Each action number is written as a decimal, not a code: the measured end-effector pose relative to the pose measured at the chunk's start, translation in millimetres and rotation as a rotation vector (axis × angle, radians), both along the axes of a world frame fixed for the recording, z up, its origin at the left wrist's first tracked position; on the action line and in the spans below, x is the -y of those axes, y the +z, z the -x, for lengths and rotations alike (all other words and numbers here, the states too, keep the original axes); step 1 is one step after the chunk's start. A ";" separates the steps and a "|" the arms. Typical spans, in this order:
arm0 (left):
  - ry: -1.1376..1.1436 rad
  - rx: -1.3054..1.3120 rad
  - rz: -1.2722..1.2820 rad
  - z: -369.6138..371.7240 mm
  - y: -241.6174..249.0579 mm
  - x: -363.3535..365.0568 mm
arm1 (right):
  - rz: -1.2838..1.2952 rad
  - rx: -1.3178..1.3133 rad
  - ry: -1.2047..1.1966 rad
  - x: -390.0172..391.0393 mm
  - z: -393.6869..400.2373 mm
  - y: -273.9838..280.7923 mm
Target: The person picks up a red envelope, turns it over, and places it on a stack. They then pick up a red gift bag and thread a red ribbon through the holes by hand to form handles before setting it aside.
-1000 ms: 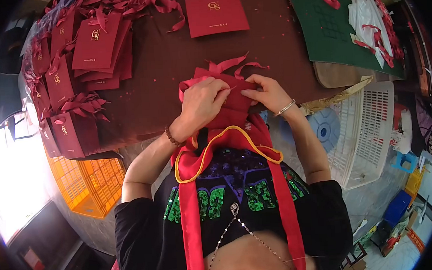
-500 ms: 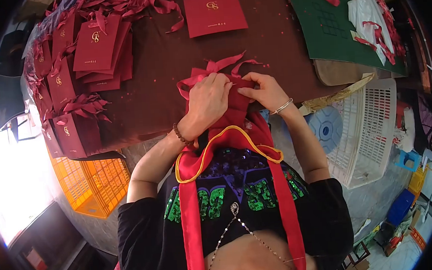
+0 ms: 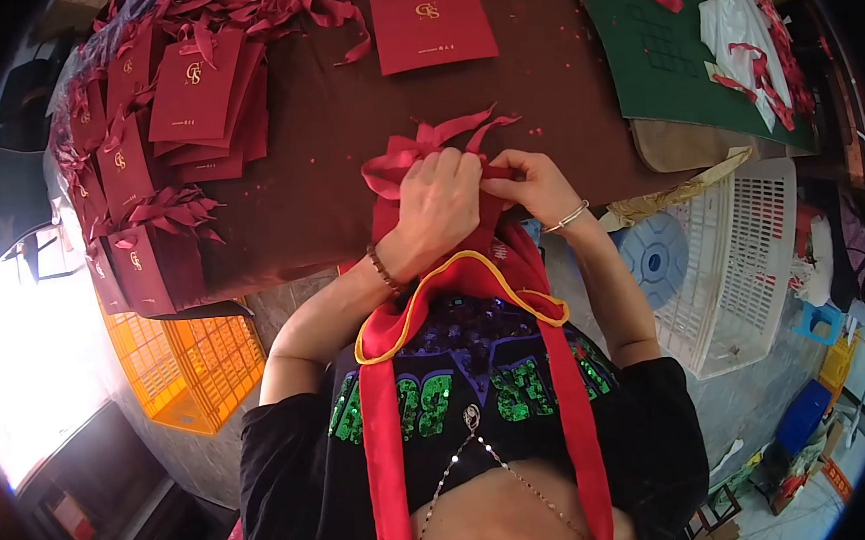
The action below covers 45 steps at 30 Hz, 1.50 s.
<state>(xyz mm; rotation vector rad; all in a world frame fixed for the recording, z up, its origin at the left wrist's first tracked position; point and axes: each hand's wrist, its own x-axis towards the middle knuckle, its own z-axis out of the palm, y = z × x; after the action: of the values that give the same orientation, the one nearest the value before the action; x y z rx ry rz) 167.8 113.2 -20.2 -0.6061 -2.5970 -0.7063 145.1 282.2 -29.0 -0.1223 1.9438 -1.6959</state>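
Red ribbon (image 3: 396, 172) lies in loops at the table's near edge, around the top of a dark red bag (image 3: 386, 216) mostly hidden by my hands. My left hand (image 3: 440, 201) is over the ribbon with its fingers curled closed on it, the fingertips partly hidden. To its right, my right hand (image 3: 535, 188) pinches a piece of the ribbon between thumb and forefinger. The two hands are close together. Beyond them a flat red bag (image 3: 434, 29) with gold lettering rests on the brown tablecloth (image 3: 332, 126).
Several red bags (image 3: 194, 91) with ribbons are stacked at the left. A green board (image 3: 639, 65) holds ribbons and a white plastic bag (image 3: 737, 38) at the right. Below the table stand an orange crate (image 3: 193, 362), a white crate (image 3: 743, 268) and a blue stool (image 3: 654, 259).
My left hand has shifted slightly right, its fingers now further over the ribbon. My right hand's fingers have closed in, and the ribbon loops have changed shape.
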 end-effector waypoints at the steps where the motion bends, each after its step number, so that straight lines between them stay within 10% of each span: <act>1: -0.025 -0.009 0.018 -1.4 -3.6 -1.8 | -0.014 -0.015 0.009 -0.5 -1.5 0.5; 14: -0.287 0.176 0.033 18.8 20.1 26.2 | -0.190 -0.332 0.079 0.5 -10.0 8.6; 20: -0.336 1.060 -0.438 52.2 39.8 43.7 | -0.254 -0.496 0.099 10.7 -18.0 29.3; 26: -0.325 1.322 -0.438 64.6 47.4 40.8 | -0.309 -0.626 0.088 19.7 -23.3 32.4; 45: -0.278 0.850 -0.422 47.1 38.1 26.5 | -0.129 -0.424 0.142 10.9 -5.3 20.4</act>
<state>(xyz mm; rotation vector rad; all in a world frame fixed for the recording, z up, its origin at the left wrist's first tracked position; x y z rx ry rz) 120.6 86.8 17.9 -0.6219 -2.9332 -1.8864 150.5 271.3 -8.6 -0.5995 2.2786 -1.5360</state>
